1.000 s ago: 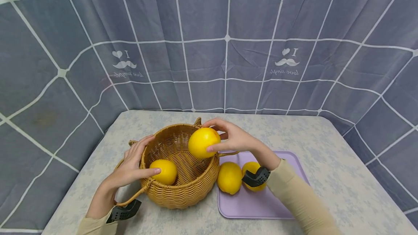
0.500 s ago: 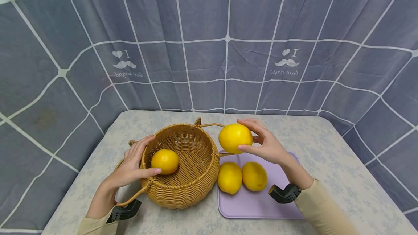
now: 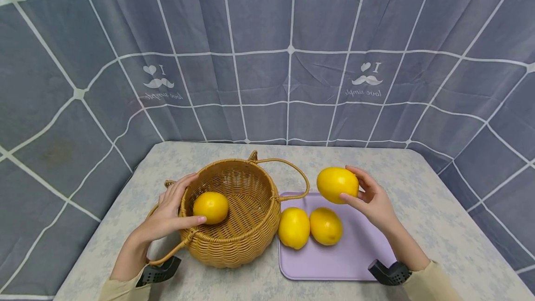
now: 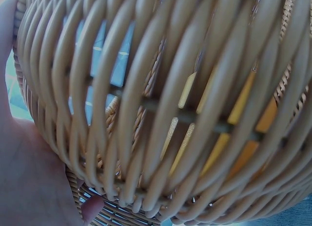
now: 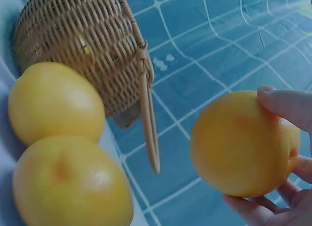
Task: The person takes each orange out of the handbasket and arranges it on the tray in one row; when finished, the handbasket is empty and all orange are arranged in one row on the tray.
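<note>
As the right hand (image 3: 372, 201) grips a glossy yellow oval fruit (image 3: 336, 185) by the lilac rectangular tray (image 3: 355, 250), we reckon it firm, slippery, best cupped mid-body; the left hand (image 3: 165, 219) rests straight-fingered on the round wicker basket (image 3: 234, 253).

The fruits (image 3: 326, 225) are bright yellow, the basket (image 3: 234, 249) honey-brown in a woven pattern, the tray (image 3: 334, 264) plain lilac, the tabletop (image 3: 439, 226) pale with grey-blue mottling — and the cloth (image 3: 265, 78) behind slate-blue, gridded in white with moustache prints.
</note>
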`<action>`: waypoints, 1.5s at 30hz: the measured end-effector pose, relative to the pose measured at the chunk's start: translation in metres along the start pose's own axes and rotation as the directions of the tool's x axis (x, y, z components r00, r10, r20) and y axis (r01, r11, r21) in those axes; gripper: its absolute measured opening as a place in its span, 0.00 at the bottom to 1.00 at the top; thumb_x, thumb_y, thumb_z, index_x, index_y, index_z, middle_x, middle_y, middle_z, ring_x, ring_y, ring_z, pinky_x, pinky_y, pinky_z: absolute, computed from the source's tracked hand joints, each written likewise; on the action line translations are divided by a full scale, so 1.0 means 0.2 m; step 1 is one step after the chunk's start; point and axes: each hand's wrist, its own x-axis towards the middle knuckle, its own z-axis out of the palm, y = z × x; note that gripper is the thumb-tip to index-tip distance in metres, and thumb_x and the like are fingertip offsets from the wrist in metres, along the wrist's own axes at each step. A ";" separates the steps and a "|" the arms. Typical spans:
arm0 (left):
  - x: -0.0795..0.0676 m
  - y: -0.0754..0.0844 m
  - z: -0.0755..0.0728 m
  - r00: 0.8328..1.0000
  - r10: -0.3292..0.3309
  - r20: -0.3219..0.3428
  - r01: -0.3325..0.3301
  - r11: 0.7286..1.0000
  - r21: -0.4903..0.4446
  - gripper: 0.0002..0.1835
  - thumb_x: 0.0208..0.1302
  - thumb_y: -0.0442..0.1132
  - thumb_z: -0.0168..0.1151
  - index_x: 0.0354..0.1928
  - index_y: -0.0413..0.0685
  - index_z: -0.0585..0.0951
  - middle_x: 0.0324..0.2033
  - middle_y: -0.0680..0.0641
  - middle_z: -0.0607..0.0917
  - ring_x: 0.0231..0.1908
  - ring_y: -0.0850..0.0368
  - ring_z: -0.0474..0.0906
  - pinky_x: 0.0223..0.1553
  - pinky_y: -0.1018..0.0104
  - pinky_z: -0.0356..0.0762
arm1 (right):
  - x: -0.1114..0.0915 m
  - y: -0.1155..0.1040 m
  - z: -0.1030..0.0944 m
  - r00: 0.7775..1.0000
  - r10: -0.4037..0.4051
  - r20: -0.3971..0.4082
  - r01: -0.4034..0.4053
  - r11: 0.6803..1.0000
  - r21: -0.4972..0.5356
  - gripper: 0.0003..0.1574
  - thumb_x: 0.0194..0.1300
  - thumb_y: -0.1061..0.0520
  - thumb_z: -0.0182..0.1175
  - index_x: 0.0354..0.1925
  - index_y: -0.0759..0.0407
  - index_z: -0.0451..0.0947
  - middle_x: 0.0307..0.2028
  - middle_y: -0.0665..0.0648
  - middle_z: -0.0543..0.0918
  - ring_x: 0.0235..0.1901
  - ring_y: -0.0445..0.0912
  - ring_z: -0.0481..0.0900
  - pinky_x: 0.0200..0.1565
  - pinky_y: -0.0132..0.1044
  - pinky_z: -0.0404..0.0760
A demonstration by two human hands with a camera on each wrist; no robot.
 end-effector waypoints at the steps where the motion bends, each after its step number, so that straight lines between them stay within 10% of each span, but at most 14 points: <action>1: 0.00 0.00 0.00 1.000 0.000 0.000 0.000 1.000 0.002 0.49 0.51 0.45 0.70 0.72 0.55 0.52 0.70 0.42 0.50 0.67 0.38 0.43 0.53 0.34 0.39 | -0.02 0.01 -0.01 1.000 0.011 -0.015 -0.011 1.000 0.000 0.38 0.56 0.74 0.61 0.64 0.68 0.63 0.57 0.48 0.69 0.50 0.38 0.72 0.45 0.26 0.75; 15: 0.00 0.00 0.00 1.000 0.002 0.000 -0.002 1.000 0.003 0.49 0.51 0.45 0.70 0.72 0.55 0.52 0.70 0.42 0.50 0.67 0.39 0.43 0.53 0.33 0.39 | -0.21 0.14 -0.05 0.988 0.095 -0.124 -0.106 0.991 -0.088 0.44 0.57 0.72 0.62 0.69 0.66 0.56 0.57 0.53 0.62 0.53 0.33 0.66 0.47 0.21 0.71; 33: 0.00 0.00 0.00 1.000 0.004 -0.004 -0.004 1.000 0.007 0.50 0.51 0.45 0.70 0.72 0.54 0.52 0.70 0.42 0.50 0.67 0.38 0.43 0.53 0.33 0.40 | -0.37 0.27 -0.05 0.908 0.345 -0.238 -0.377 0.920 -0.106 0.42 0.62 0.59 0.63 0.69 0.65 0.56 0.64 0.65 0.61 0.53 0.23 0.60 0.46 0.16 0.68; 45: 0.00 0.00 0.00 1.000 0.000 0.000 0.000 1.000 0.005 0.49 0.51 0.45 0.70 0.72 0.55 0.52 0.70 0.43 0.50 0.67 0.38 0.42 0.53 0.33 0.39 | -0.38 0.30 -0.04 0.885 0.428 -0.186 -0.459 0.870 -0.180 0.47 0.60 0.54 0.65 0.69 0.63 0.51 0.65 0.63 0.58 0.59 0.47 0.58 0.47 0.15 0.61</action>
